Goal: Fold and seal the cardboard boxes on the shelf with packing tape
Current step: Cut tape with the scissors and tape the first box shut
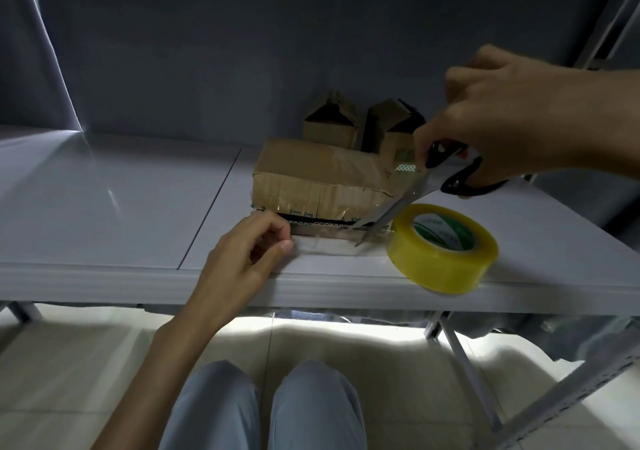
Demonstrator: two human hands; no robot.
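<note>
- At frame centre, on the shelf (104, 186): cardboard box (311, 179), taped.
- Left hand (242, 252): fingers pinching clear tape strip (325, 246).
- Right hand (512, 120): fingers gripping scissors (408, 200), blades at strip.
- Right of centre: tape roll (443, 247) at shelf edge.

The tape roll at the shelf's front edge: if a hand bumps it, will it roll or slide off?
The tape roll lies on its flat side, so it probably slides rather than rolls. It sits at the shelf lip, slightly overhanging, so a forward nudge could likely drop it.
</note>
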